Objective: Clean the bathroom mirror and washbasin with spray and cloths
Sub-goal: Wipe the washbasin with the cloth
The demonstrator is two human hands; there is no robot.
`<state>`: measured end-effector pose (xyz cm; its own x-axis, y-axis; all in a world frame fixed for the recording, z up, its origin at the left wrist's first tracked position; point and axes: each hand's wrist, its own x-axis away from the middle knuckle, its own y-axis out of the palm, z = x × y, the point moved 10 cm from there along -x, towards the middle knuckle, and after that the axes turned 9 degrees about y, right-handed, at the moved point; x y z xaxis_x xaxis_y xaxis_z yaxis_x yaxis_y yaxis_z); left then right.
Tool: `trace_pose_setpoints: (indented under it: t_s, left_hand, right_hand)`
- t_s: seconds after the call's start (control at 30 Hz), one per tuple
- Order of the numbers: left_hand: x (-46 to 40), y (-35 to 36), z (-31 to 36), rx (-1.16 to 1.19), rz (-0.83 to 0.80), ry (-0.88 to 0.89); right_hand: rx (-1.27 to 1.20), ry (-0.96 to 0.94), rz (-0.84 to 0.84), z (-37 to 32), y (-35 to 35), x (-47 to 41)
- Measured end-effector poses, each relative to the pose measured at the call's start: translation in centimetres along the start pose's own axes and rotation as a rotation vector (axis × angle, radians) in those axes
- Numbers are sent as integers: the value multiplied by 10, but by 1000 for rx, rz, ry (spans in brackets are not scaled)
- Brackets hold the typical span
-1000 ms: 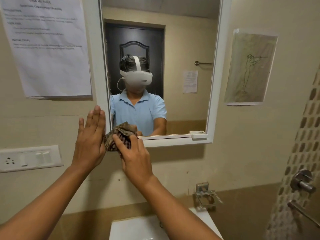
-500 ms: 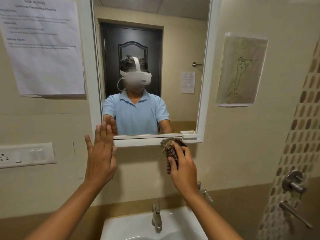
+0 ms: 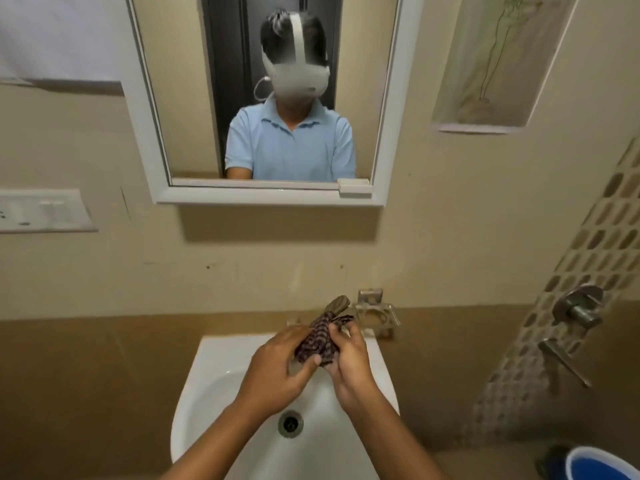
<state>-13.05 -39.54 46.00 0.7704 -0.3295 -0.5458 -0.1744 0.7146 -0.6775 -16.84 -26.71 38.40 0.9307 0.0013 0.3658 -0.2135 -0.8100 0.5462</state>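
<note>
Both hands hold a dark patterned cloth (image 3: 320,337) bunched up over the white washbasin (image 3: 207,375). My left hand (image 3: 277,365) grips its lower part with the thumb across it. My right hand (image 3: 349,355) closes on it from the right side. The basin's drain (image 3: 290,423) shows just below my left wrist. The tap is hidden behind my hands. On the wall above hangs the white-framed mirror (image 3: 270,194), which reflects a person in a light blue shirt and a white headset. No spray bottle is in view.
A metal holder (image 3: 375,311) is fixed to the wall just behind the cloth. Shower valves (image 3: 578,311) stick out of the tiled wall at right. A blue bucket (image 3: 599,464) stands at bottom right. A switch plate (image 3: 41,211) and taped papers (image 3: 485,64) are on the wall.
My view has dropped from the mirror to the basin. My right hand brought the cloth down from the mirror's lower frame, and my left hand left the wall and joined it on the cloth.
</note>
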Motion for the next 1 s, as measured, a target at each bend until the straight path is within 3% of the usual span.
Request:
trace_pose_setpoints:
  t_s: [0.23,0.63,0.83,1.0]
  left_hand:
    - [30,36,-14,36,-59,-178]
    - [38,51,-73,325,-180,-240]
    - [41,28,-115,436,-64,-298]
    - [57,21,-161,905,114,-620]
  right_hand:
    - [-92,210,-31,46,-23,13]
    - [119,154,-44,67,4,-5]
    - [-16,256,-57,95,28,-24]
    - [-57,346,-41,125,40,-32]
